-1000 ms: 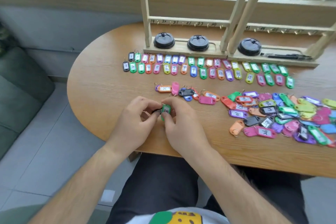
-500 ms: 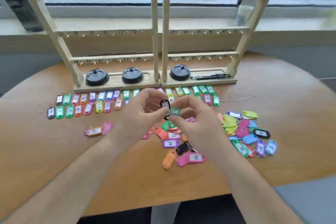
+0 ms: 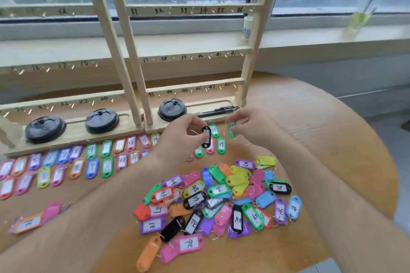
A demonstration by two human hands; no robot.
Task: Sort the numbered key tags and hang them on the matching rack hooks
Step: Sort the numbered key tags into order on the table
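On the head camera I saw the left hand (image 3: 180,138) pinching a black key tag (image 3: 206,139), which stood upright just right of its fingertips at frame centre, in front of the rack (image 3: 190,90). The right hand (image 3: 249,126) pinched a green key tag (image 3: 231,132) hanging under its fingertips, apart from the black one. The loose pile of tags (image 3: 221,197) lay lower centre on the table (image 3: 321,139), with sorted rows (image 3: 66,166) at left

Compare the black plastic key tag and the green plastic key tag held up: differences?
The black plastic key tag is pinched by the left hand, the green plastic key tag by the right hand. The black tag shows nearly whole; fingers hide the green tag's top. Both hang roughly upright with white label inserts, numbers unreadable.
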